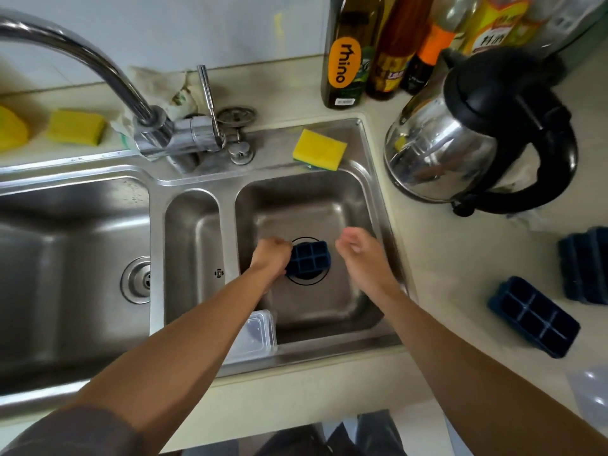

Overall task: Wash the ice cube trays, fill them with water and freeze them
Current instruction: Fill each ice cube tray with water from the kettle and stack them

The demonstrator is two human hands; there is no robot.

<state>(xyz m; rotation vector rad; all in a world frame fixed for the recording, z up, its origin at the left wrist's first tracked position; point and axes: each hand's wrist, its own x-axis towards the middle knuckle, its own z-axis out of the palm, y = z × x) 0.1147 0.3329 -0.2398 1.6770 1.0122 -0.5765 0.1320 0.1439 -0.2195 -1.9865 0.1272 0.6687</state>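
The left grip [271, 256] clasps a blue ice cube tray [309, 260] in the right sink basin [371, 199]. The right grip [360, 251], relaxed and empty, hovers just right of it

Bright, even light; glare on the kettle [460, 153]; edges bend; hands slightly blurred

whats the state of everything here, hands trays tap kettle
tray in the sink, cavities up, over the drain
left hand, grips that tray by its left end
right hand, open, holds nothing, apart from the tray
tray on the counter, cavities up, looks empty
stacked trays, piled at the right edge, partly cut off
tap, no water seen running, spout swung left
kettle, upright, lid shut
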